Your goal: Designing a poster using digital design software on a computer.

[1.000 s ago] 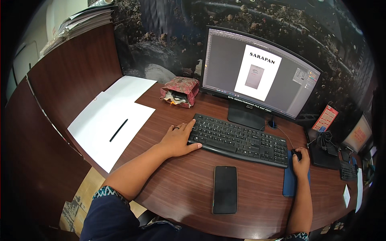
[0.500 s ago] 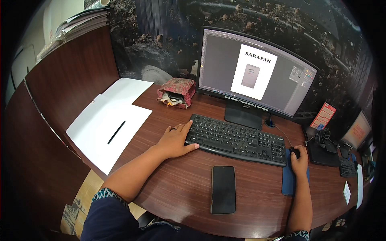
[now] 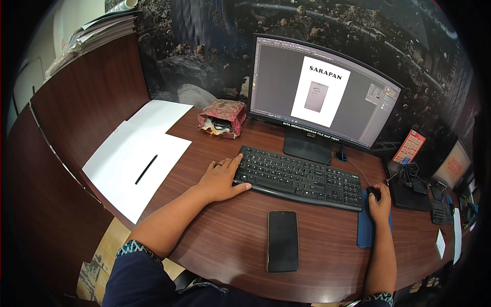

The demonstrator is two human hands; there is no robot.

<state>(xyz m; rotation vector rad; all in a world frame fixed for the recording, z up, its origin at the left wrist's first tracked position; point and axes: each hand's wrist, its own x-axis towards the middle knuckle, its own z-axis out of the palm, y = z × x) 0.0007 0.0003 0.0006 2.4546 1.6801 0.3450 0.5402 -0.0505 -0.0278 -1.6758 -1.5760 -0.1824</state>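
My left hand (image 3: 220, 181) lies over the left end of a black keyboard (image 3: 299, 176), fingers stretched over the keys and the thumb apart along the front edge. Nothing is held in it. Over on the right, my right hand (image 3: 380, 207) is wrapped round a black computer mouse (image 3: 375, 192) at the far end of a blue mouse pad (image 3: 366, 230); the hand covers part of the mouse. Behind the keyboard stands a monitor (image 3: 353, 107), lit with a white page that bears a heading and a small greyish picture, set on a dark grey workspace.
A dark phone (image 3: 282, 241) lies in front of the keyboard. To the left are white paper sheets (image 3: 115, 169) with a black pen (image 3: 146, 169) on them, and a red patterned pouch (image 3: 222, 117). Coiled cables (image 3: 409, 174) sit on a black base at right. A wooden partition (image 3: 92, 87) borders the desk's left.
The whole view has shifted very slightly. Both hands keep their places on the keyboard and the mouse.
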